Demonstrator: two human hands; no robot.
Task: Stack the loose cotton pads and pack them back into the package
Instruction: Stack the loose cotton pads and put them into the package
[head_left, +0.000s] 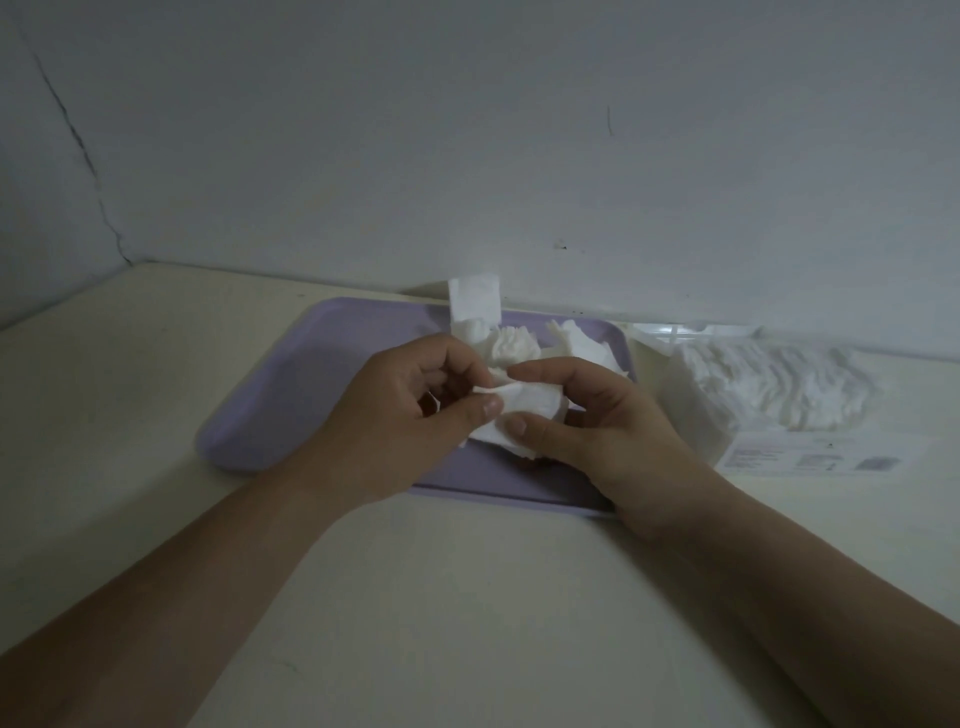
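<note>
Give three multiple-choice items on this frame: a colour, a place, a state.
1. Colour of the shallow rectangular plastic tray? A) lilac B) green C) red
2. Where is the clear plastic package of white pads? A) on the tray B) on the cream table, right of the tray C) on the floor
3. What are the left hand and right hand doing? A) lying flat B) pinching white cotton pads over the tray C) lifting the package
Key: 1A, pale purple rim; 2B, it lies beside the tray's right edge; 3B, both thumbs press the pads.
</note>
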